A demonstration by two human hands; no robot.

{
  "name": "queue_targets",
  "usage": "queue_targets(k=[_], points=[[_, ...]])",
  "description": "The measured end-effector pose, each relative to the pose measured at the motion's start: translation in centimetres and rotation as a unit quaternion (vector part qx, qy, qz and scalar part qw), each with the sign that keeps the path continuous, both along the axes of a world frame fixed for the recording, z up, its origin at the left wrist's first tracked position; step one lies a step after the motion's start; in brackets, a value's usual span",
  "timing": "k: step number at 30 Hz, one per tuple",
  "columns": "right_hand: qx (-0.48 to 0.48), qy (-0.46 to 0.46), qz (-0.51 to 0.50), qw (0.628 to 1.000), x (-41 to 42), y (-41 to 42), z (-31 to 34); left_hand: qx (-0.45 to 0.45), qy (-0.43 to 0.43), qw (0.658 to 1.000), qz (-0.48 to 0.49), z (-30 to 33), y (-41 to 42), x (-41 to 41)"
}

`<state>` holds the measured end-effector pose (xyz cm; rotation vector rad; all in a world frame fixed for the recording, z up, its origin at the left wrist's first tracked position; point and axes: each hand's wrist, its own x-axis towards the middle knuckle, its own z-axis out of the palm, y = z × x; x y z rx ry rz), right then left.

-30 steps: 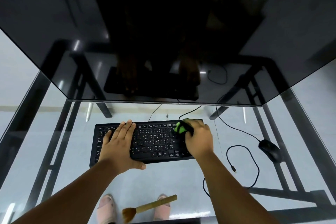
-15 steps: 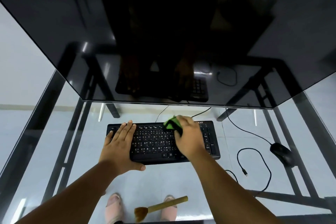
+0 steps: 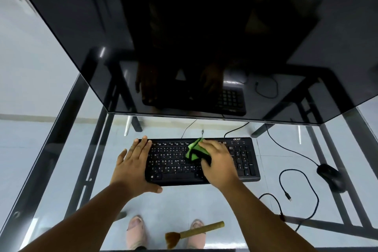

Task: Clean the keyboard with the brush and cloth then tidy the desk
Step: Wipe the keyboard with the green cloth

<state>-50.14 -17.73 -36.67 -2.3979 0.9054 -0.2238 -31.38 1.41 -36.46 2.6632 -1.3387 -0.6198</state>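
Note:
A black keyboard lies on the glass desk in front of the monitor. My left hand rests flat on the keyboard's left end, fingers spread. My right hand presses a green and black cloth onto the middle keys. A brush with a wooden handle and brown bristles lies on the glass near the front edge, between my forearms.
A large dark monitor hangs over the back of the desk. A black mouse sits to the right with its cable looping nearby, and a loose cable end lies beside it. My feet show through the glass.
My right hand has slid the cloth leftward over the keys, from the number pad side to the middle. The left hand stayed on the keyboard's left end. The view shifted a little.

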Motion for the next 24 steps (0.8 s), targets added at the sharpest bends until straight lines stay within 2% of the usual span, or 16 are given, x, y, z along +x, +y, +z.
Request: queue_targets(k=[7, 10, 15, 20, 24], points=[[-0.058, -0.021, -0.188, 0.98, -2.9, -1.1, -1.3, -0.022, 0.04, 0.999, -0.022, 0.1, -0.1, 0.6], [-0.047, -0.023, -0.166, 0.985, -1.2, 0.1, -0.9, -0.029, 0.04, 0.998, -0.033, 0.1, -0.1, 0.8], [-0.014, -0.01, -0.005, 1.0, 0.4, 1.9, -0.3, -0.03, 0.043, 0.998, -0.036, 0.1, -0.2, 1.1], [-0.027, -0.01, -0.102, 0.994, -0.7, 1.5, -0.7, -0.038, 0.057, 0.997, -0.035, 0.1, -0.5, 1.3], [-0.03, -0.016, -0.044, 0.998, -1.1, 1.2, -0.2, -0.035, 0.053, 0.997, -0.038, 0.0, -0.8, 1.6]])
